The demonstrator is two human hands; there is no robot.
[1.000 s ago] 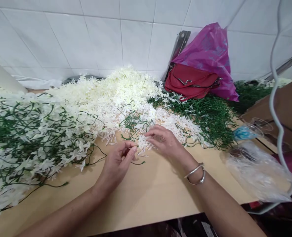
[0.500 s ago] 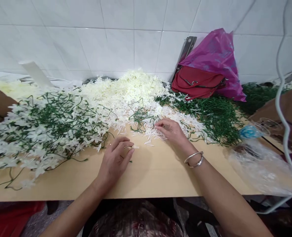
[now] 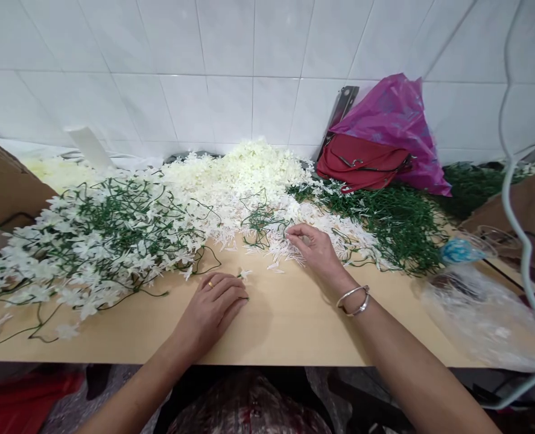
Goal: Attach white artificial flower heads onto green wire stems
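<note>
My left hand rests over the table with its fingers curled round a thin green plastic stem, most of it hidden in the hand. A small white piece on a green tip shows just past the fingertips. My right hand, with two silver bangles at the wrist, pinches thumb and forefinger at the edge of a heap of small white stick-like pieces. Whatever is between those fingertips is too small to make out. Beside that hand, a few green stems lie on the white pieces.
Finished-looking white artificial flowers on green stems pile up at left. Cream petals are heaped by the tiled wall. Bare green stems, a red handbag, a purple bag, clear plastic and a white cable are at right.
My left hand has rolled over, turning its back upward and closing its fingers more. My right hand stays pinched at the white heap. The view has tilted up slightly.
</note>
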